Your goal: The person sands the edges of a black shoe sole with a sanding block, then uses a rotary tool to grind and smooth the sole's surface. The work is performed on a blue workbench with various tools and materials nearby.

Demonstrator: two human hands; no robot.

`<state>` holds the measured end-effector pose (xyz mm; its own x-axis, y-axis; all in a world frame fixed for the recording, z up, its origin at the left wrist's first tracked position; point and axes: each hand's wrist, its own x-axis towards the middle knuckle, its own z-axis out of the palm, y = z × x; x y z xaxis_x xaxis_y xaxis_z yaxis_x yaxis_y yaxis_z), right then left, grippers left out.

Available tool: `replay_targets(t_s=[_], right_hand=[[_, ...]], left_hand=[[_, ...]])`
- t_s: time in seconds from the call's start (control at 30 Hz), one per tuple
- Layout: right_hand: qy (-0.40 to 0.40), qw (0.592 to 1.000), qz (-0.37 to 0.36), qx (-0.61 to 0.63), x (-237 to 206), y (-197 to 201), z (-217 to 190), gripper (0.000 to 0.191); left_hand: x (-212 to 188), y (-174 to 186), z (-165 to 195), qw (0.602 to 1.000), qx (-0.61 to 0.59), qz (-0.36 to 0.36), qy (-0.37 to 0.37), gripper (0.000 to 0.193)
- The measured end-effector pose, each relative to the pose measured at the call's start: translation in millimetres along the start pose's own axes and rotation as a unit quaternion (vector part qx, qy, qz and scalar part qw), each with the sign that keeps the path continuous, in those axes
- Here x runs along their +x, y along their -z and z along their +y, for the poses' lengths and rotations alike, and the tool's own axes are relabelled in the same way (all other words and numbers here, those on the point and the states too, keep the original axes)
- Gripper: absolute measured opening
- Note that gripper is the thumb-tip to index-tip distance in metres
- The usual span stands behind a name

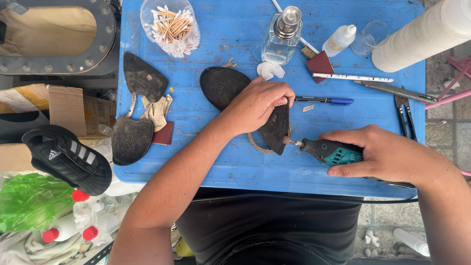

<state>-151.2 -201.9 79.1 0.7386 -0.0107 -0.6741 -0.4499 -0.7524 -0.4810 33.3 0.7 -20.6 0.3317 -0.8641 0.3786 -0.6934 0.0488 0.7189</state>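
Blue table (pixel 235 167), seen from above. A dark, worn shoe sole (pixel 230 88), flat with a narrow waist, lies near centre over a thin ring (pixel 256 144). At 11 o'clock, a clear jar (pixel 169 24) holds cotton swabs; at 12 o'clock stands a glass pump bottle (pixel 282 37) of clear liquid. The left hand (pixel 257 104) is clenched on the sole's heel end. The right hand (pixel 387 154), at 4 o'clock, is wrapped around a teal rotary tool (pixel 328 151), its tip touching the sole's edge.
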Motion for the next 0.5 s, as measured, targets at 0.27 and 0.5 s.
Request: replay_targets(t_s=[0.27, 0.5], right_hand=[[0.004, 1.0, -0.019, -0.003, 1.2, -3.2, -2.3, 0.077], [0.045, 0.999, -0.004, -0.01, -1.9, -1.9, -5.8, 0.079]], left_hand=[[-0.6, -0.5, -2.0, 1.0, -0.01, 0.0, 0.0, 0.009], [0.3, -0.2, -1.7, 1.0, -0.018, 0.0, -0.007, 0.008]])
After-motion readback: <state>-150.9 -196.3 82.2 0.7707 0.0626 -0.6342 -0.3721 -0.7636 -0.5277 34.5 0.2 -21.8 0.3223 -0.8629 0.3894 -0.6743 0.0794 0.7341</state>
